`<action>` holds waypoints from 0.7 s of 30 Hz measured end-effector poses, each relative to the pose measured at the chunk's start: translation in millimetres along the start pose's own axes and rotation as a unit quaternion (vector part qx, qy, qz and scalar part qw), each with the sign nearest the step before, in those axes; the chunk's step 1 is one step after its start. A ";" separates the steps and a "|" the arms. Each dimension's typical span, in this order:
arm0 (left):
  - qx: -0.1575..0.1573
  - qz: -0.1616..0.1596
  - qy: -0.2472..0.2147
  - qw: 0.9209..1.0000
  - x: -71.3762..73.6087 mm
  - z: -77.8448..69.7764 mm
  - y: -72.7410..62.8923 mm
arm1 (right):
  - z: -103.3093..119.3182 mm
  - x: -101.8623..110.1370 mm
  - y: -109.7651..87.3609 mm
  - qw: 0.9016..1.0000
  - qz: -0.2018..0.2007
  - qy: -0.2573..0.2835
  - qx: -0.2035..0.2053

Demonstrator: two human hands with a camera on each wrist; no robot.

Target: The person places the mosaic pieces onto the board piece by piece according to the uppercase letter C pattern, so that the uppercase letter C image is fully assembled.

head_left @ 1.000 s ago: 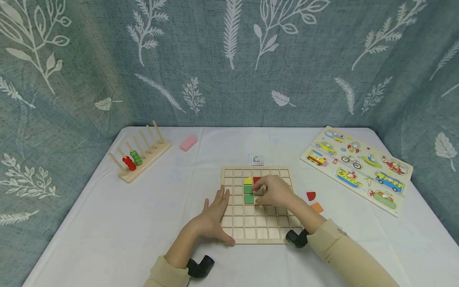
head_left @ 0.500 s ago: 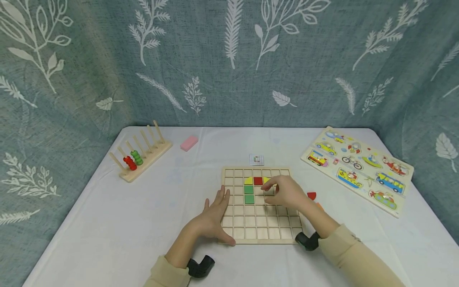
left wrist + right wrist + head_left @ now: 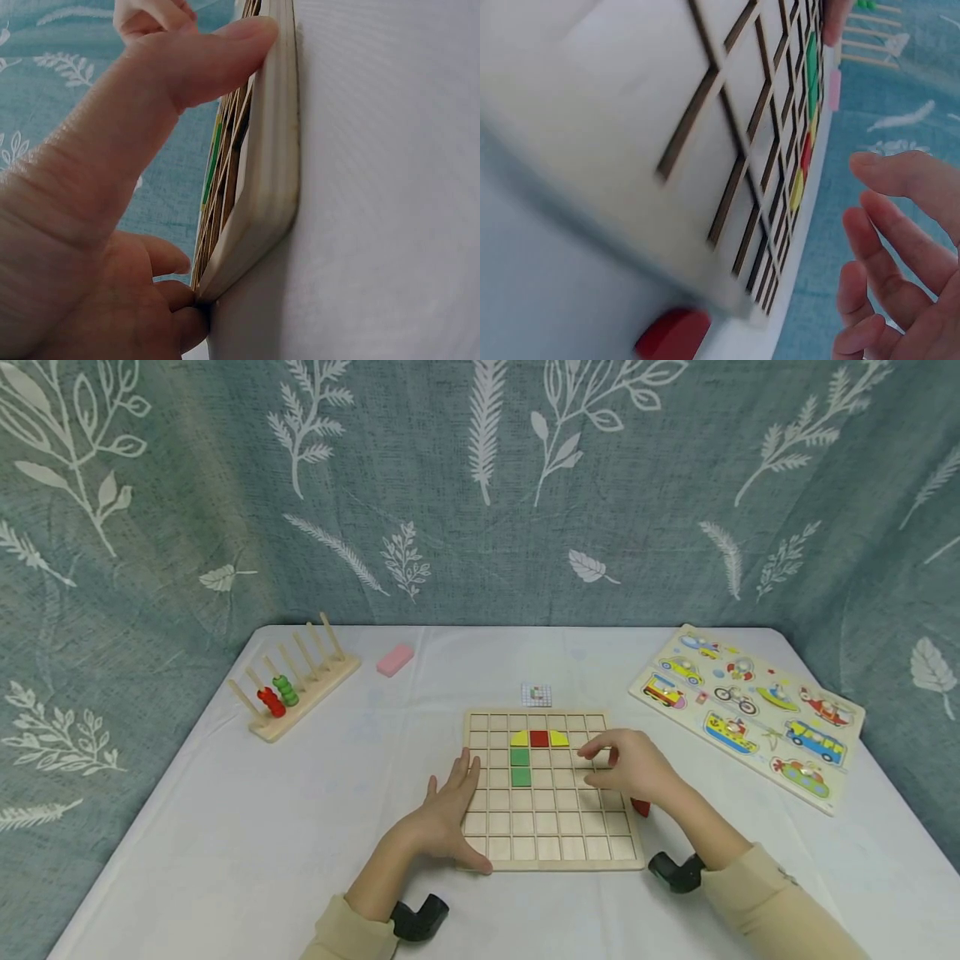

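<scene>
My left hand [image 3: 438, 818] rests on the left side of a wooden grid board [image 3: 551, 864], fingers spread along the edge. In the left wrist view its thumb [image 3: 247, 41] lies on the board's front rim. On the grid, two green squares [image 3: 521, 767] sit one below the other. Above them runs a row: a yellow rounded piece [image 3: 520, 740], a red square [image 3: 538, 739] and another yellow piece [image 3: 558, 739]. Over the grid's right side is my right hand [image 3: 633, 768], thumb and fingers apart, holding nothing. A red curved piece [image 3: 641, 807] shows partly beneath its wrist.
Behind the board lies a small printed pattern card [image 3: 536, 694]. A picture puzzle board [image 3: 750, 710] is at the right back. To the left stand a wooden peg rack [image 3: 307, 697] with red and green beads and a pink block [image 3: 394, 660].
My right hand has moved right, off the coloured row, uncovering the red square and right yellow piece. Its arm now hides the orange piece. The left hand stays put.
</scene>
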State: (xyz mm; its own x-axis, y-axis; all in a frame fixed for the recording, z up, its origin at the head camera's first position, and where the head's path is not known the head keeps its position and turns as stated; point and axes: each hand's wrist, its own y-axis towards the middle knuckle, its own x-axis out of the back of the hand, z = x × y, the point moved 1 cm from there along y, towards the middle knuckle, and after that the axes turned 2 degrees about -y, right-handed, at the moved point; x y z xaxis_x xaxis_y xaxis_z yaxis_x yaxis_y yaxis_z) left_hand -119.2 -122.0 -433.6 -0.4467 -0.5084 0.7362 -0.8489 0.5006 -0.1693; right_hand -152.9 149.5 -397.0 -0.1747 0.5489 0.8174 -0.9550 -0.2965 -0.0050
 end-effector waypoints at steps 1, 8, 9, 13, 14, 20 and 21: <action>-0.001 0.000 0.001 1.000 -0.1 0.3 0.1 | -2.2 0.9 -1.2 1.000 -0.001 -0.002 -0.002; -0.005 -0.001 0.000 1.000 -0.2 0.7 0.2 | -17.7 8.2 -9.5 1.000 -0.010 -0.001 -0.019; -0.005 -0.002 0.000 1.000 -0.3 0.5 0.0 | -19.8 9.0 -10.8 1.000 -0.009 0.003 -0.023; -0.004 -0.003 -0.004 1.000 -0.1 -0.1 -0.4 | -28.2 11.3 -15.0 0.999 -0.007 0.013 -0.044; -0.004 -0.003 -0.004 1.000 0.0 -0.1 -0.5 | -30.2 11.8 -15.9 0.999 -0.008 0.015 -0.047; -0.006 -0.004 -0.004 1.000 0.5 -0.1 -1.0 | -41.6 15.5 -18.8 0.999 -0.019 -0.002 -0.034; -0.006 -0.004 -0.004 1.000 0.5 -0.2 -1.1 | -43.2 16.3 -19.2 0.999 -0.018 -0.004 -0.033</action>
State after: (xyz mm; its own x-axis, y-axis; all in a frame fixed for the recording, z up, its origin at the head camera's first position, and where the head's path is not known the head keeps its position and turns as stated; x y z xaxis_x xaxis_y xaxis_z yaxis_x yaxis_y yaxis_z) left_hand -118.4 -122.7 -432.9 -0.4416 -0.5187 0.7320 -0.8496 0.5040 -0.1555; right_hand -147.8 197.9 -408.4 -0.1375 0.5517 0.8226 -0.9744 -0.2244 -0.0124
